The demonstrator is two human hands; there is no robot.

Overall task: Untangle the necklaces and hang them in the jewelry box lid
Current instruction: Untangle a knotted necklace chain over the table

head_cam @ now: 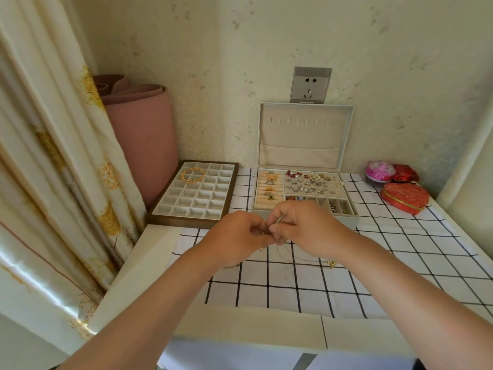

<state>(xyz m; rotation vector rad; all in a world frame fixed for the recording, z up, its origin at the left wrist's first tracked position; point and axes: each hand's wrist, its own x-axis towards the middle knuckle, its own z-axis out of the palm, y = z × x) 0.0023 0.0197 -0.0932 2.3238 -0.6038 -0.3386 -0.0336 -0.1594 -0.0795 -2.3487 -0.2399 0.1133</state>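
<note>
Forearms reached in over the checked cloth, and the left hand and right hand met fingertip to fingertip. Each pinched a thin gold necklace just in front of the open jewelry box. The chain trailed down onto the cloth to a small pendant. Behind, the lid stood upright against the wall.

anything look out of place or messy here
Nothing spilled or broken. A thin chain trails loose over the checked cloth below the left hand and right hand pinching it, and the gold coil in the divider tray sprawls across several cells rather than sitting in one.
</note>
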